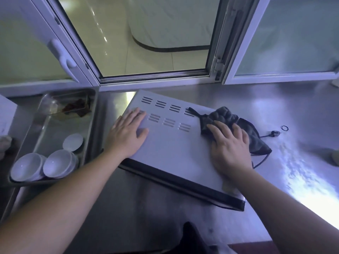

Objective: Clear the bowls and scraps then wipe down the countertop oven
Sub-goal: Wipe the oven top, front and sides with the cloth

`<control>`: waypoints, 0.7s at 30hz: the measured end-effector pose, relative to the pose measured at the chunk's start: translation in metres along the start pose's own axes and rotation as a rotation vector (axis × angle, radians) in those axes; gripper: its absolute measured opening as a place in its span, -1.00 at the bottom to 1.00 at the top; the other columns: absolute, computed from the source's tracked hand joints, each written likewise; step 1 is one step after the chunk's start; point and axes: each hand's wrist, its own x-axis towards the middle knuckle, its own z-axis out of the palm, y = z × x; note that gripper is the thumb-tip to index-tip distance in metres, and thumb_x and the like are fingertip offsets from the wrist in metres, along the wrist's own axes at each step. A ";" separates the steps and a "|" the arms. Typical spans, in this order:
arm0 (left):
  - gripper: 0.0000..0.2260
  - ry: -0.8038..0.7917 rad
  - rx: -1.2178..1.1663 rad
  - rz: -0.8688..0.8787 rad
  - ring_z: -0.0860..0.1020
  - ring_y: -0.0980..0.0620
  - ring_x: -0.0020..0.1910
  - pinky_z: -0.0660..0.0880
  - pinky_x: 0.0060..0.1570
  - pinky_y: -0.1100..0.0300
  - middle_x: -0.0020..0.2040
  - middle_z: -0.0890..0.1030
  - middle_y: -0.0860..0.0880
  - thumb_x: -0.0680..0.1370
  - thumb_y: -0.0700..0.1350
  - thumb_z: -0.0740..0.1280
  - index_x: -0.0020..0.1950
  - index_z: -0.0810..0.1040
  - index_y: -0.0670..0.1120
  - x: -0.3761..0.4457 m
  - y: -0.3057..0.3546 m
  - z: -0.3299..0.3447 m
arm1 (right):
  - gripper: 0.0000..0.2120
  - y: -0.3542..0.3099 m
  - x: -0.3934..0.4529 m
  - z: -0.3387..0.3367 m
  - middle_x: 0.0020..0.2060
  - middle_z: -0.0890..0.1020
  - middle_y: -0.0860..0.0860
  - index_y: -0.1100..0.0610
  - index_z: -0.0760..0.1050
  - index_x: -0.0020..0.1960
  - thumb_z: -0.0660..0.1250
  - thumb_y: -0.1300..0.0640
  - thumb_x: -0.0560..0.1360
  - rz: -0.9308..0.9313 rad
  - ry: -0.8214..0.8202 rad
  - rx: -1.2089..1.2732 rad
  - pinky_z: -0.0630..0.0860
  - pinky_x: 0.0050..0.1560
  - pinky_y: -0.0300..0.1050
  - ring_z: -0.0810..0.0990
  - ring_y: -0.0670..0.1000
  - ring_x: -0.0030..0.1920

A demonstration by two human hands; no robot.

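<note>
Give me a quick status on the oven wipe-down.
Left hand flat on oven top. Right hand pressing grey cloth there. Bowls in tray. Power cord beside cloth.

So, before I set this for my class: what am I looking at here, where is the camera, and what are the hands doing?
There is no machine here. One wide-angle camera sits on a person's head and looks forward and down, so the two bare arms coming up from the bottom edge are the wearer's own. The left hand lies flat, fingers straight, on top of the white oven, near its vent slots. The right hand presses a dark cloth on the oven's right side. The oven stands on a steel counter below an open window. To the left a metal tray holds white bowls and brown scraps. A black plug lies on the counter to the right.
</note>
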 end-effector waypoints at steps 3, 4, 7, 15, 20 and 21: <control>-0.45 0.026 -0.011 -0.094 -0.05 0.13 0.64 -0.04 0.60 0.03 0.66 0.01 0.18 0.65 0.22 0.06 0.64 0.09 0.19 -0.016 0.013 0.005 | -0.53 0.017 0.019 -0.002 0.48 0.42 -0.13 -0.14 0.39 0.48 0.20 0.05 0.58 -0.097 -0.004 -0.004 0.17 0.47 0.20 0.31 0.22 0.39; -0.44 0.033 -0.010 -0.126 -0.03 0.11 0.64 -0.02 0.60 0.02 0.66 0.02 0.16 0.64 0.22 0.05 0.64 0.10 0.18 -0.021 0.018 0.007 | -0.53 0.022 0.026 -0.002 0.48 0.43 -0.13 -0.15 0.39 0.48 0.17 0.03 0.58 -0.137 -0.011 -0.008 0.19 0.46 0.20 0.33 0.23 0.38; -0.44 0.068 -0.007 -0.215 0.02 0.06 0.64 0.01 0.60 -0.01 0.67 0.07 0.10 0.63 0.20 0.06 0.64 0.13 0.14 -0.041 0.035 0.014 | -0.55 0.037 0.047 -0.001 0.45 0.47 -0.12 -0.14 0.42 0.47 0.19 0.01 0.58 -0.252 -0.013 -0.013 0.26 0.42 0.20 0.39 0.25 0.34; -0.41 0.100 0.016 -0.290 0.10 0.03 0.63 0.07 0.58 -0.01 0.65 0.15 0.07 0.57 0.21 0.04 0.61 0.20 0.12 -0.049 0.046 0.019 | -0.59 0.046 0.064 -0.003 0.43 0.50 -0.10 -0.13 0.44 0.46 0.23 0.01 0.61 -0.358 -0.001 0.033 0.27 0.42 0.19 0.40 0.26 0.34; -0.42 0.092 0.011 -0.300 0.10 0.04 0.63 0.04 0.58 0.04 0.65 0.15 0.08 0.58 0.18 0.08 0.61 0.22 0.11 -0.049 0.049 0.018 | -0.58 0.047 0.063 -0.003 0.42 0.50 -0.10 -0.13 0.45 0.45 0.22 0.01 0.60 -0.375 0.017 0.034 0.27 0.39 0.16 0.41 0.24 0.31; -0.42 0.089 0.008 -0.303 0.09 0.05 0.63 0.04 0.58 0.04 0.65 0.14 0.09 0.58 0.18 0.07 0.62 0.21 0.11 -0.049 0.049 0.018 | -0.58 0.047 0.063 -0.004 0.42 0.50 -0.10 -0.13 0.44 0.45 0.19 0.00 0.60 -0.377 0.017 0.031 0.27 0.39 0.16 0.41 0.24 0.31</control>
